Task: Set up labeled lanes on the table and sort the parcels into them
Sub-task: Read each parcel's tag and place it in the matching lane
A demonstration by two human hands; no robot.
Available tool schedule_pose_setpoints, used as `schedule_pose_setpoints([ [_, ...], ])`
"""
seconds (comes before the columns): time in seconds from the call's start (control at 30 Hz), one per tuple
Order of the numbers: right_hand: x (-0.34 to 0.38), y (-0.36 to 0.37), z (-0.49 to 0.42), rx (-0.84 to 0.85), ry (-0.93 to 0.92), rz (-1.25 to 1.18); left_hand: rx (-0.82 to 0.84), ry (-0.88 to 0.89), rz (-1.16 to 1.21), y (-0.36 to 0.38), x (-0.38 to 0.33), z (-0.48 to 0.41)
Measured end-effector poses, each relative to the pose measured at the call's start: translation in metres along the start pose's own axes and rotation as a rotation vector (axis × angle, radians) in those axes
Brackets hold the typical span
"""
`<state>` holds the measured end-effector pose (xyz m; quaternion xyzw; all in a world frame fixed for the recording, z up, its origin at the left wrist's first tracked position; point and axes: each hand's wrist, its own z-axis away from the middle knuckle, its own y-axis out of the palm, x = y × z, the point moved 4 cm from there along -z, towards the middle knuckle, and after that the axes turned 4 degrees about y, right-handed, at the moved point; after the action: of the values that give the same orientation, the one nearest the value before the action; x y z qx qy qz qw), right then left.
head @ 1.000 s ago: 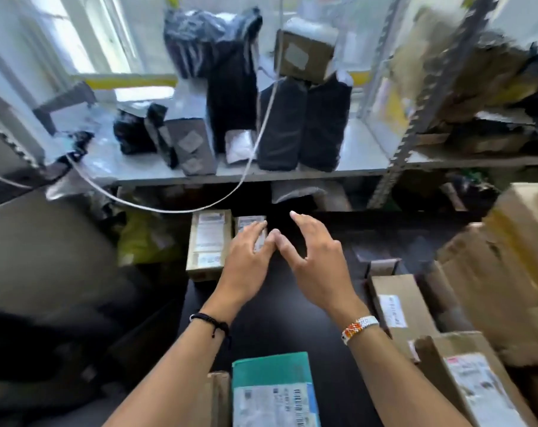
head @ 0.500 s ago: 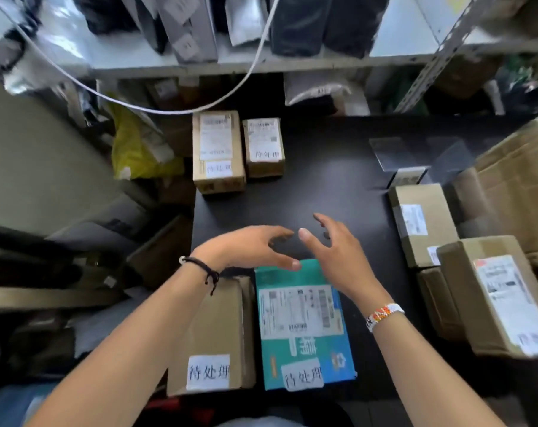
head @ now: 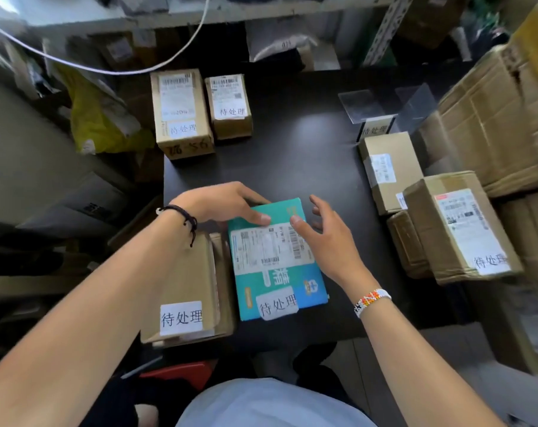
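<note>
The teal parcel point(head: 280, 272) lies at the table's point(head: 292, 155) near edge, just beside a brown box point(head: 184, 282). The left hand point(head: 224, 201) drapes over its far corner, grip unclear, and the right hand point(head: 326, 238) rests a thumb on its label, fingers spread. It looks like a pickup for sorting, needing both hands to close on its sides; more boxes point(head: 181, 112) line the black top, under a cluttered shelf point(head: 261, 12).

Left hand point(head: 226, 204): palm down, fingers straight, forearm angled inward. Right hand point(head: 328, 240): fingers spread, relaxed, thumb pointing inward.
</note>
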<state>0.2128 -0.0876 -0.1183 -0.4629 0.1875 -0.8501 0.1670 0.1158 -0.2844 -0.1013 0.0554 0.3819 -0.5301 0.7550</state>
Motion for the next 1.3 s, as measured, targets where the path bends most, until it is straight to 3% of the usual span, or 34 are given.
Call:
schedule_pose_setpoints([
  [0.07, -0.004, -0.002, 0.003, 0.010, 0.036, -0.071, -0.022, -0.002, 0.044, -0.006, 0.000, -0.005],
  [0.2, -0.019, 0.006, 0.008, 0.155, 0.252, -0.459, -0.131, 0.019, 0.087, -0.019, 0.005, -0.012],
  [0.33, -0.029, 0.016, 0.009, 0.275, 0.393, -0.477, -0.273, 0.055, 0.084, -0.024, 0.007, -0.017],
  [0.43, -0.030, 0.023, 0.006, 0.420, 0.458, -0.569, -0.296, 0.053, 0.029, -0.024, 0.008, -0.022],
  [0.53, -0.029, 0.024, -0.003, 0.433, 0.463, -0.599, -0.299, 0.043, 0.011, -0.026, 0.005, -0.025],
  [0.67, -0.015, 0.015, -0.013, 0.367, 0.369, -0.569, -0.359, 0.100, 0.097, -0.033, -0.005, -0.021],
  [0.8, 0.007, -0.015, -0.022, 0.306, 0.155, -0.630, -0.428, 0.249, 0.380, -0.047, -0.015, -0.008],
  [0.97, 0.062, -0.062, -0.026, 0.315, -0.085, -0.710, -0.280, 0.377, 0.669, -0.067, -0.040, 0.003],
  [1.13, 0.103, -0.099, -0.026, 0.278, -0.214, -0.737, -0.280, 0.566, 0.747, -0.088, -0.090, 0.014],
  [1.3, 0.124, -0.127, -0.018, 0.308, -0.262, -0.860, -0.314, 0.648, 0.756, -0.098, -0.131, 0.019],
])
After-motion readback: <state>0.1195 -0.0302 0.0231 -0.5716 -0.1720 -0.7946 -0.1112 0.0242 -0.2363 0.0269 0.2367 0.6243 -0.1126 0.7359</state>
